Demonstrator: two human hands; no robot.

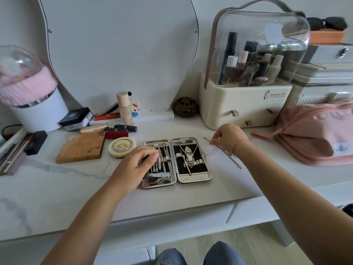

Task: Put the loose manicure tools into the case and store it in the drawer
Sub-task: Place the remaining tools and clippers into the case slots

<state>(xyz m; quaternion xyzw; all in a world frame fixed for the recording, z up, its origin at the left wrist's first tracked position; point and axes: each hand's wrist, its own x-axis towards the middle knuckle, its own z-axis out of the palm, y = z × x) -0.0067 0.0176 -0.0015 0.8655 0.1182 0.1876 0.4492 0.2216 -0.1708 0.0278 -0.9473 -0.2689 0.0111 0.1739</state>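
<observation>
From the head view we saw the open, silver-rimmed manicure case with a black lining (176, 161) lying flat at the middle of the white marbled tabletop (57, 188), most of its tools strapped in. The left hand (137, 165) rested curled on the case's left half; whether it gripped a tool we could not tell. At three o'clock of the case, just beside it, the right hand (229, 136) pinched a long thin metal tool (229, 156) lying on the tabletop. A round cream compact (122, 147) sat at nine o'clock, and a pink fabric pouch (315, 134) farther off at three.
</observation>
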